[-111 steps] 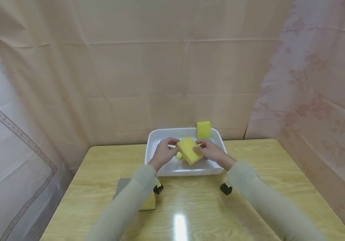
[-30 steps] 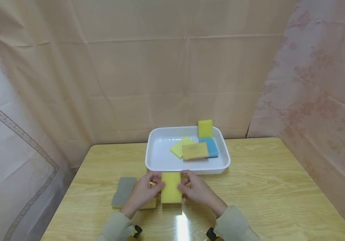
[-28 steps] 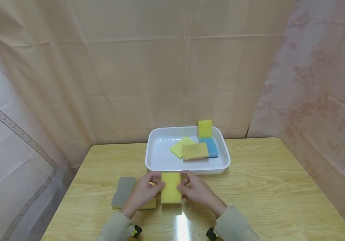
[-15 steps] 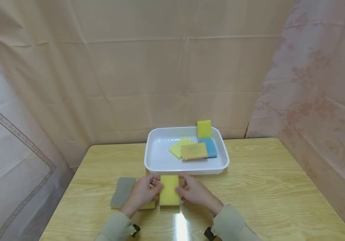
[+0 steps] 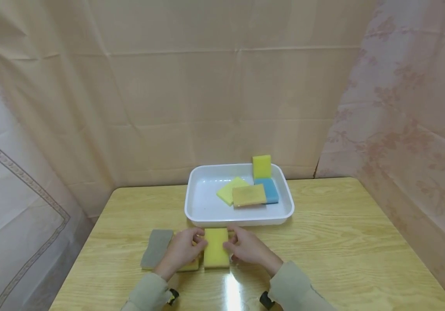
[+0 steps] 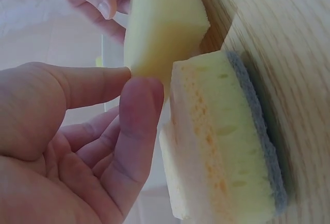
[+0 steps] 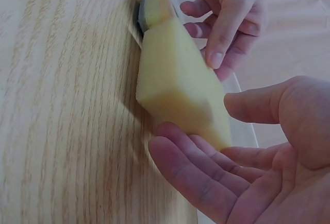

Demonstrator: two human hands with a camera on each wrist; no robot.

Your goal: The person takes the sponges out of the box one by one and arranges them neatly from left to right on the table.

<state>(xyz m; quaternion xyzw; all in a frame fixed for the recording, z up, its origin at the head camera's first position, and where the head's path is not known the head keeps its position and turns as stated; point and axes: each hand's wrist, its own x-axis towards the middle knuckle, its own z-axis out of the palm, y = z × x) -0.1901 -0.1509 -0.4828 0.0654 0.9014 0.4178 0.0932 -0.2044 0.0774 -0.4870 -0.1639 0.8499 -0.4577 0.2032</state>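
A plain yellow sponge (image 5: 216, 248) is at or just above the table, in front of the white tray. My left hand (image 5: 183, 248) pinches its left edge; in the left wrist view, thumb and fingertips meet at the sponge's side. From the other side my right hand (image 5: 247, 247) holds the right edge, its thumb on top and its fingers lower down. Just left of it lies a yellow scouring sponge (image 6: 227, 136) with a grey scrubbing layer facing the table, partly hidden by my left hand in the head view. Beside that lies a sponge with a grey top (image 5: 157, 248).
The white tray (image 5: 203, 216) stands at the table's back edge. It holds a light yellow sponge (image 5: 228, 190), a tan-topped sponge (image 5: 249, 195) and a blue sponge (image 5: 270, 191). Another yellow sponge (image 5: 262, 166) stands upright at its back right rim. Cloth hangs behind the wooden table (image 5: 343, 246).
Both hands have brought the yellow sponge from over the tray toward the front of the table. Over the last second it has sunk slightly lower.
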